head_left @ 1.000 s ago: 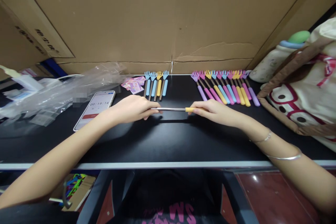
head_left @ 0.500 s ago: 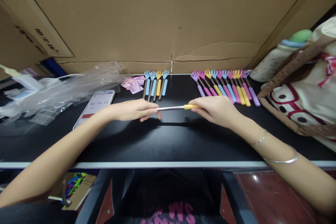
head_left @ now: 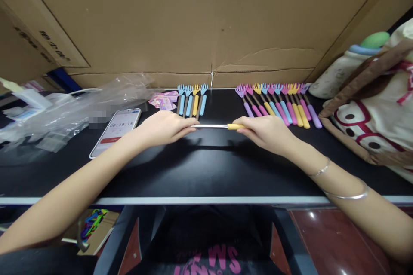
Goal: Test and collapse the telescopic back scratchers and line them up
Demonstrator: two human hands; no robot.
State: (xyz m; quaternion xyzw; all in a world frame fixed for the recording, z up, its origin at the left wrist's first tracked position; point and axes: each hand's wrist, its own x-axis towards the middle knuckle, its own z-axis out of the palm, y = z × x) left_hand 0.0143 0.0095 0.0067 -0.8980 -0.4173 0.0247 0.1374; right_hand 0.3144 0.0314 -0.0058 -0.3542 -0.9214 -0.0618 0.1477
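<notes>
Left hand [head_left: 163, 128] clamped on slim silver metal rod [head_left: 211, 126]; right hand [head_left: 267, 134] closed round its yellow cylindrical grip [head_left: 235, 126]. Rod level above black table [head_left: 206, 172], near side of multicoloured claw-headed sticks [head_left: 286, 112].

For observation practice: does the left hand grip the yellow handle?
No, the right hand grips the yellow handle, the left hand the metal shaft.
</notes>
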